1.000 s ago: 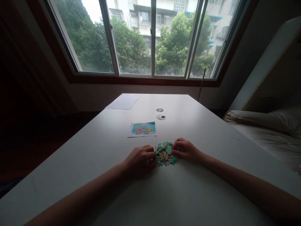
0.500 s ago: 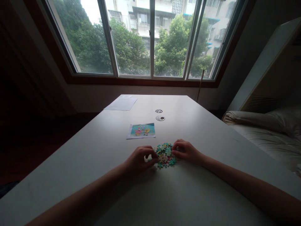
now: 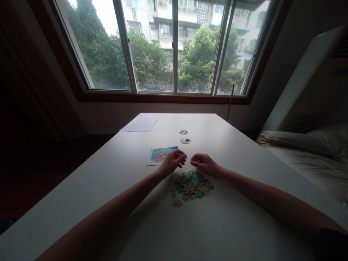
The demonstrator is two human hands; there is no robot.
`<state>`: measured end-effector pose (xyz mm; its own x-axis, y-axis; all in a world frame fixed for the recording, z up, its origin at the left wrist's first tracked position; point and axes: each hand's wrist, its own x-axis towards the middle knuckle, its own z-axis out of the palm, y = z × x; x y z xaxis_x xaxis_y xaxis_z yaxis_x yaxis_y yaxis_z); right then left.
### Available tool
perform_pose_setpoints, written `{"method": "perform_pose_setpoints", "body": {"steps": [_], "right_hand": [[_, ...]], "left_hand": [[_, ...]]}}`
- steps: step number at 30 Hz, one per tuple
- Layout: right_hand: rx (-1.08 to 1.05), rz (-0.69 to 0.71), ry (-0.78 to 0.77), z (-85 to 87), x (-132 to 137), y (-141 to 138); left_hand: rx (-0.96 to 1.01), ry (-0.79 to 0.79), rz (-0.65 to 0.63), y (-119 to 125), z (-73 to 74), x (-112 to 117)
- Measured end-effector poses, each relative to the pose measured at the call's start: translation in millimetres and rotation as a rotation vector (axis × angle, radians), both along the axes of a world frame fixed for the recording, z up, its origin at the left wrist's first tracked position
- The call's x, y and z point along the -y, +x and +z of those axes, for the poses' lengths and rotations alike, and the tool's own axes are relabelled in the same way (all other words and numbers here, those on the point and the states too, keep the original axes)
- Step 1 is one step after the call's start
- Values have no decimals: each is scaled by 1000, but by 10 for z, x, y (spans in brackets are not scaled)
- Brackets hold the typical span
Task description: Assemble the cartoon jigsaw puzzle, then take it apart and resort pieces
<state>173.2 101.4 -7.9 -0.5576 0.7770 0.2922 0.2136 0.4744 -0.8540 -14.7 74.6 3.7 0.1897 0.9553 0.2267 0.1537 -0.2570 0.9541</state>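
Note:
A heap of jigsaw puzzle pieces (image 3: 193, 184), mostly green with some tan and pink, lies on the white table (image 3: 231, 224). Just beyond its left side, my left hand (image 3: 173, 161) is raised with a small puzzle piece (image 3: 186, 156) pinched at the fingertips. Behind it is a printed cartoon picture (image 3: 157, 155), partly covered by that hand. My right hand (image 3: 204, 164) hovers past the heap's far edge, its fingers curled together; whatever they hold, if anything, is hidden. One loose tan piece (image 3: 177, 203) sits at the near left of the heap.
Two round black-and-white discs (image 3: 185, 140) lie farther up the table. White paper sheets (image 3: 140, 123) rest at the far left corner. A pale sofa (image 3: 301, 159) stands along the right side, and a window (image 3: 174, 47) is beyond the table.
Both hands have moved away from me, off the heap. My left hand now overlaps the picture and has a piece in its fingers. The heap is more spread out, with a loose piece at its near left.

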Motion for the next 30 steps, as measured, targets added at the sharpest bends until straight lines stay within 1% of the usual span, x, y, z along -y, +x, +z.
{"method": "perform_pose_setpoints", "body": {"steps": [2,5,7,10,13,18,22,25,30], "right_hand": [[-54,-27,9,-16,-85,-69],[-101,-74,9,-56,-145,-116],[-108,-92,38,-80,-138,-115],[-79,-104,125,-97,-78,-89],[-66,-137,222,-85,8,-61],[-95,-193,395,-29,127,-39],[-115,-149,461,-24,145,-35],[-126,-118,500,-46,122,-27],[-107,-183,573,-70,81,-5]], "left_hand": [[30,-7,16,38,-7,-45],[59,-18,34,57,-45,-50],[69,-38,38,54,-82,-30],[87,-89,24,42,-117,13],[111,-171,-24,21,-101,63],[140,-356,-144,-53,-26,118],[139,-435,-205,-101,11,126],[154,-433,-183,-92,7,124],[208,-330,-42,-4,-53,135]]}}
